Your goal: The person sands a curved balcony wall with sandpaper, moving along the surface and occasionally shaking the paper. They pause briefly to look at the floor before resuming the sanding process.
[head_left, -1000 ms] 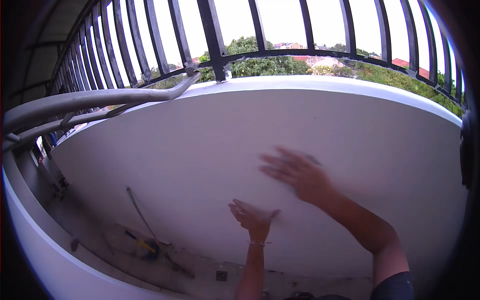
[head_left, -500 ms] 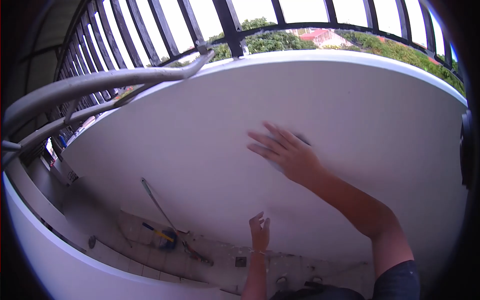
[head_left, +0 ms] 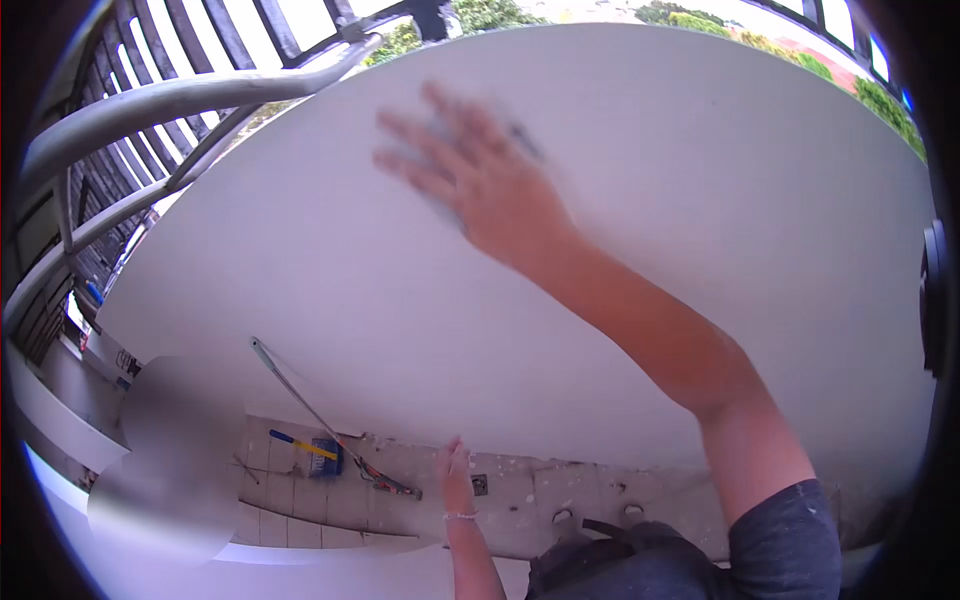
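My right hand [head_left: 480, 170] is raised against the upper part of a pale wall [head_left: 620, 180], its fingers stretched and spread, blurred by motion. A dark edge of something flat shows beside and beneath the palm; its shape is mostly hidden under the hand. Lower down, in front of the wall's foot, my left hand [head_left: 456, 470] hangs above the tiled floor with its fingers loosely apart and nothing visible in it. A band circles the left wrist.
A long-handled tool [head_left: 305, 402] leans on the wall at lower left, near a blue dustpan-like object [head_left: 325, 458] with a yellow and blue handle. Grey metal pipes [head_left: 200, 95] cross the upper left before dark railings. A floor drain [head_left: 480, 485] lies near my left hand.
My right hand has moved up and left along the wall, the dark-edged item with it. My left hand has shifted left in view. The view has tilted down, showing more floor.
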Motion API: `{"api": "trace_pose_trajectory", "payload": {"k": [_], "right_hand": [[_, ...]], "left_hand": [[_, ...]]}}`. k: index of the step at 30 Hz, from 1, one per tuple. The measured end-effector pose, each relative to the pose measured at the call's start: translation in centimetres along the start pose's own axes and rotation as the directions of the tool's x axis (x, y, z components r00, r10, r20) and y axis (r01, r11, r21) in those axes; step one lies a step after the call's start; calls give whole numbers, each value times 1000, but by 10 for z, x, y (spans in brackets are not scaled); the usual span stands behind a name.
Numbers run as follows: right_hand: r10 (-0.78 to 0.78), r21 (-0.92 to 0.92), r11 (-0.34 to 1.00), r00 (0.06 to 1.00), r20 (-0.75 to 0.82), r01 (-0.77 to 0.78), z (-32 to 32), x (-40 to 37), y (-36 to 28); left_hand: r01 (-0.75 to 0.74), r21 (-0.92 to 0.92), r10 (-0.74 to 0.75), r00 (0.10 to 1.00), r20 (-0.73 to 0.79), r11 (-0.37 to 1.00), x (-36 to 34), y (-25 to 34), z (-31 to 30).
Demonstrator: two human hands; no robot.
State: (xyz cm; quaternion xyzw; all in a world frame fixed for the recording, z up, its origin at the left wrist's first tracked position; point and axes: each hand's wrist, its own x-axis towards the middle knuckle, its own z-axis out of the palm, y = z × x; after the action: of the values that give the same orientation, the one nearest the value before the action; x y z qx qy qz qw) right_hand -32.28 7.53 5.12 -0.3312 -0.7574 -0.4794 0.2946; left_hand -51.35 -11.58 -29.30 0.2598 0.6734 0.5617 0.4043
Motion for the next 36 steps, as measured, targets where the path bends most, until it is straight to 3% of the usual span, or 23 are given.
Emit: {"api": "trace_pose_trajectory", "payload": {"k": [1, 3, 5, 7, 9, 11, 12, 13, 15, 17, 19, 21, 23, 25, 26, 28, 30, 31, 32, 34, 36], "right_hand": [[-105, -19, 994, 994, 41, 106, 5, -16, -10], [-221, 125, 972, 958, 181, 201, -2, -83, 5], [-92, 54, 996, 931, 353, 78, -33, -137, 49], [179, -183, 974, 955, 236, -137, -58, -160, 102], [281, -331, 901, 958, -51, -282, -73, -128, 126], [422, -198, 855, 865, -272, -480, -49, -74, 111], [449, -86, 870, 853, -266, -485, -37, -43, 93], [412, 122, 911, 891, -190, -395, -20, -21, 75], [217, -4, 976, 972, -89, -219, 35, 13, 12], [-93, 102, 990, 993, -79, 100, 27, -15, -26], [-210, 148, 969, 975, 66, 198, 17, -70, -25], [131, 315, 919, 935, 329, -239, -11, -127, 2], [517, 5, 851, 838, 175, -525, -33, -163, 37], [606, 40, 795, 795, -18, -605, -39, -118, 43], [662, 55, 749, 743, -99, -660, -43, -95, 43], [611, 131, 792, 780, -136, -597, -33, -23, 33], [405, -43, 913, 914, -8, -405, -14, 33, 4], [319, 9, 948, 947, -37, -318, 3, 51, -21], [229, 49, 973, 971, -73, -226, 20, 54, -43], [21, -75, 997, 1000, 19, -20, 35, 22, -72], [10, -15, 1000, 993, 116, -8, 45, -28, -87]], "left_hand": [[-92, 55, 92, 996, 6, 994, 2, -9, -1], [-281, 135, 276, 960, 52, 950, 15, -32, 4], [-306, 345, 312, 949, 41, 887, -4, -30, -2], [-289, 500, 332, 943, 4, 816, 3, -47, -21], [-241, 607, 331, 943, -39, 758, 33, -91, -39], [-207, 353, 259, 960, -109, 913, 60, -79, -20], [-190, 208, 220, 967, -130, 960, 75, -61, 2], [-320, 222, 346, 934, -92, 921, 59, -15, 33], [-531, 204, 546, 838, -20, 823, 32, 62, 81], [-646, 156, 652, 758, 16, 747, 20, 93, 102], [-714, 100, 717, 697, 4, 693, 6, 116, 111], [-698, 53, 700, 714, -19, 714, -6, 124, 99], [-626, 100, 634, 769, -81, 773, -1, 109, 76], [-471, 261, 516, 844, -145, 843, 18, 80, 39], [-439, 246, 484, 860, -165, 864, 24, 74, 32], [-375, 193, 412, 884, -219, 907, 34, 69, 34], [-496, 119, 508, 852, -125, 860, 10, 102, 60], [-550, 80, 556, 828, -80, 831, 0, 117, 72], [-583, 90, 588, 807, -54, 807, -2, 122, 77], [-648, 98, 651, 759, 3, 755, -3, 128, 83], [-625, 104, 626, 780, 33, 774, -2, 122, 62]]}}
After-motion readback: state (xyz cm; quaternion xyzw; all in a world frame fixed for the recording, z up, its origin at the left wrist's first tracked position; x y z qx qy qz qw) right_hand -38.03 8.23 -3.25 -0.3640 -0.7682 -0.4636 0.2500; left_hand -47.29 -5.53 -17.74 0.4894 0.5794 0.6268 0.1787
